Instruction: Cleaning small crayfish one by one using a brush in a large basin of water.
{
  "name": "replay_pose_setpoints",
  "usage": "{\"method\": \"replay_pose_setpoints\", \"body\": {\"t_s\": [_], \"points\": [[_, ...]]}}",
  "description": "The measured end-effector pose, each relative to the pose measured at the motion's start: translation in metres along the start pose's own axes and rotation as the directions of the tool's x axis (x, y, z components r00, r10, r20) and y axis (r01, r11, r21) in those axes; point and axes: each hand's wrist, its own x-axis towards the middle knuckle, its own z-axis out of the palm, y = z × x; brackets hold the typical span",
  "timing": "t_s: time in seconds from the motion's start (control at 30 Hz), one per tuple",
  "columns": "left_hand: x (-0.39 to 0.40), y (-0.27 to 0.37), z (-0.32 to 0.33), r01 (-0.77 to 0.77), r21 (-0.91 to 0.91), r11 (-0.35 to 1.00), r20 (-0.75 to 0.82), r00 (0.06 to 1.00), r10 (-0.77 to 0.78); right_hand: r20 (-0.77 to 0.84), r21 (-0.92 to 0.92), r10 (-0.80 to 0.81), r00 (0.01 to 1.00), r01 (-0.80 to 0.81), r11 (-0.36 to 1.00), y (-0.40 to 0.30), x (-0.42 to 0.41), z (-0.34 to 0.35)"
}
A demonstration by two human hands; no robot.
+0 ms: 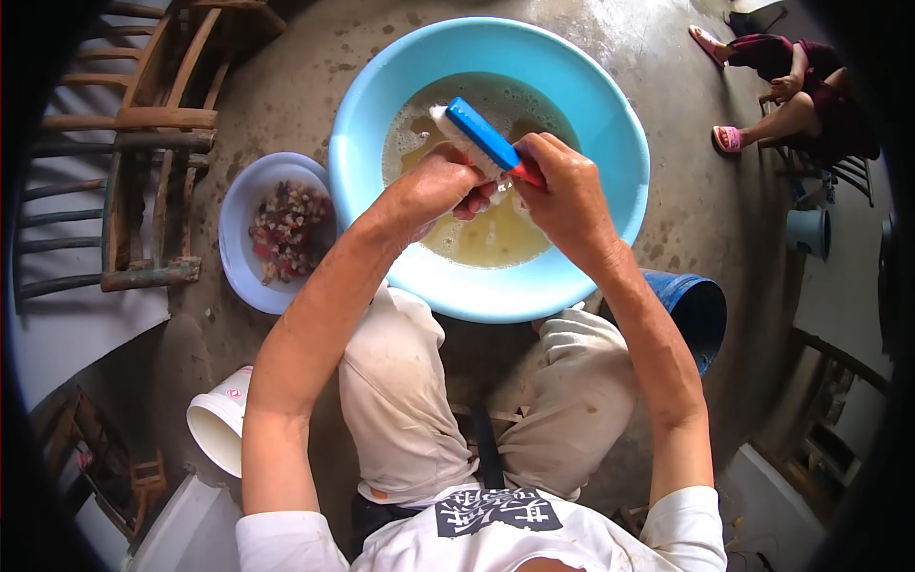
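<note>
My right hand (pixel 568 189) grips the red handle of a scrubbing brush (pixel 485 132) with a blue back and white bristles. Against the bristles, my left hand (pixel 436 187) is curled with its fingers bent inward; whatever may lie within those fingers is hidden. Both hands are over a large light-blue plastic basin (pixel 357 143), which stands on the floor in front of my knees. Cloudy yellowish water (pixel 493 239) with foam at its edge fills the bottom. To the left, a smaller pale-blue basin (pixel 236 222) holds many small whitish, brown and reddish pieces (pixel 286 225).
A white bucket (pixel 218 422) lies tipped by my left arm. Beside my right knee lies a blue barrel (pixel 690 307), its mouth facing right. Wooden chairs (pixel 154 143) line the left. A seated person (pixel 800 93) is at the upper right, near a small bucket (pixel 808 232).
</note>
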Motion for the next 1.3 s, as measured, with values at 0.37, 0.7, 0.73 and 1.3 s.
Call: {"method": "replay_pose_setpoints", "body": {"t_s": [0.37,0.7,0.73,1.3], "points": [[-0.001,-0.011,-0.025,-0.02,0.187,0.982,0.014,1.0,0.017,0.047,0.081,0.162,0.986,-0.166,0.983,-0.006,0.007,0.022],[-0.016,-0.007,-0.016,-0.052,0.356,0.933,-0.097,0.991,0.093,-0.128,0.177,0.411,0.902,-0.387,0.905,0.058,-0.029,-0.024],[-0.024,-0.007,-0.022,-0.065,0.353,0.933,-0.198,0.97,0.143,-0.165,0.175,0.436,0.885,-0.409,0.896,0.078,-0.05,-0.041],[0.029,-0.128,-0.11,-0.033,0.793,0.608,-0.324,0.823,0.467,-0.588,-0.275,0.731,0.345,-0.936,0.22,0.228,-0.404,-0.152]]}}
